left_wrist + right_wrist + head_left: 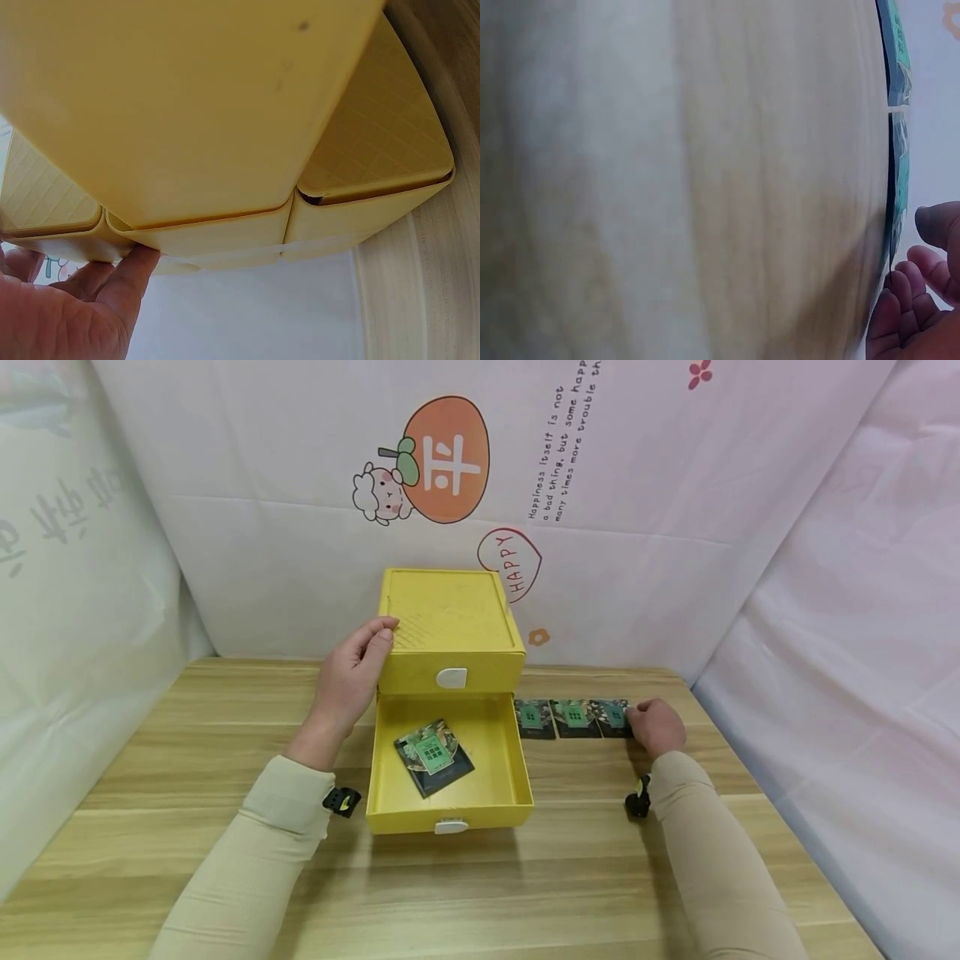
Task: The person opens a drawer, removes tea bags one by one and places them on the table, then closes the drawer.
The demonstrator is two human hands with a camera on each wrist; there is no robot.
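A yellow two-drawer box point(450, 602) stands on the table, its lower drawer point(491, 768) pulled out. Inside that drawer lies a flat square packet point(435, 758) with a green label and dark lower part. My left hand point(352, 672) rests against the box's upper left edge; the left wrist view shows its extended fingers point(131, 281) touching the yellow side. To the right of the box, three similar packets form a row: a left packet point(534, 718), a middle packet point(576, 718) and a right packet point(611, 718). My right hand point(660, 727) pinches the right packet's outer edge.
The upper drawer point(405, 675) is closed and has a white pull tab. A wooden table point(585, 877) carries everything. Behind it hangs a printed white cloth point(300, 552), with more white cloth along both sides.
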